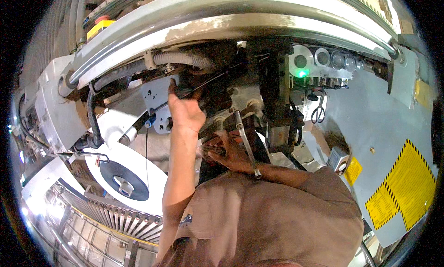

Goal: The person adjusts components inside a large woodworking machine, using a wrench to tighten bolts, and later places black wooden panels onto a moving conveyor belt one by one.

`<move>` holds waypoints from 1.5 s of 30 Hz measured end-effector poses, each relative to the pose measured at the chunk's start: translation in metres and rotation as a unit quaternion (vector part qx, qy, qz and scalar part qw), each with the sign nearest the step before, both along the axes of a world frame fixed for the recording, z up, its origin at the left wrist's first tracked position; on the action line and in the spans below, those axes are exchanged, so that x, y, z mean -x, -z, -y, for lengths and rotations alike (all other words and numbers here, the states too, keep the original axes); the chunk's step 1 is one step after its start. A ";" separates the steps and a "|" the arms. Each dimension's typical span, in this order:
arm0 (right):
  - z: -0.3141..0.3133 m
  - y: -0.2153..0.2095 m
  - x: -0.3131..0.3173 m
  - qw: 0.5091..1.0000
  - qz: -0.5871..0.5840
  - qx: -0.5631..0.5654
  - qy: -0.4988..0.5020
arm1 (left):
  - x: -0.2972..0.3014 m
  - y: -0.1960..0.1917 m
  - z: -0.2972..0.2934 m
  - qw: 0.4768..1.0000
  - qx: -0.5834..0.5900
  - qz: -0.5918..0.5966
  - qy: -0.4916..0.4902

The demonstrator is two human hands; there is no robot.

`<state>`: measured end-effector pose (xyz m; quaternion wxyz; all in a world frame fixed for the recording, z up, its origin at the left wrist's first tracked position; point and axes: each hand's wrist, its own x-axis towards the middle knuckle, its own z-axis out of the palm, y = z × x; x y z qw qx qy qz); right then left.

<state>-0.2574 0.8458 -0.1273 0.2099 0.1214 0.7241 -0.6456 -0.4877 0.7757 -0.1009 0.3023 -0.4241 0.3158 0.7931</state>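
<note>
My left hand reaches up into the machine. One finger stretches along the edge of a pale grey plate with small holes; the others curl in shadow beside a thin dark rod, and what they grip is hidden. Lower and to the right, my right hand is bent inward below a metal bracket, one finger pointing up and the rest spread to the left, partly in shadow. A long silver wrench slants down from the bracket in front of my right wrist, apparently unheld.
A ribbed grey hose runs above my left hand. Overhead stretches a thick metal beam. Scissors hang at right near a green light. A white disc with a dark hub stands at lower left. Yellow labels mark the right panel.
</note>
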 end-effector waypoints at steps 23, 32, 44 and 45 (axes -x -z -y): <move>0.009 0.024 -0.009 0.993 -0.077 0.072 0.055 | 0.004 0.013 0.002 0.997 0.082 -0.002 -0.001; 0.014 0.031 -0.013 0.982 0.034 0.177 0.065 | 0.003 0.004 0.015 0.997 0.067 0.026 0.033; -0.006 0.021 -0.002 0.997 -0.036 0.071 -0.012 | -0.006 0.015 0.020 0.998 0.021 -0.014 0.066; -0.008 0.019 -0.001 0.997 -0.040 0.065 -0.015 | -0.010 0.029 0.045 0.992 -0.082 0.073 -0.054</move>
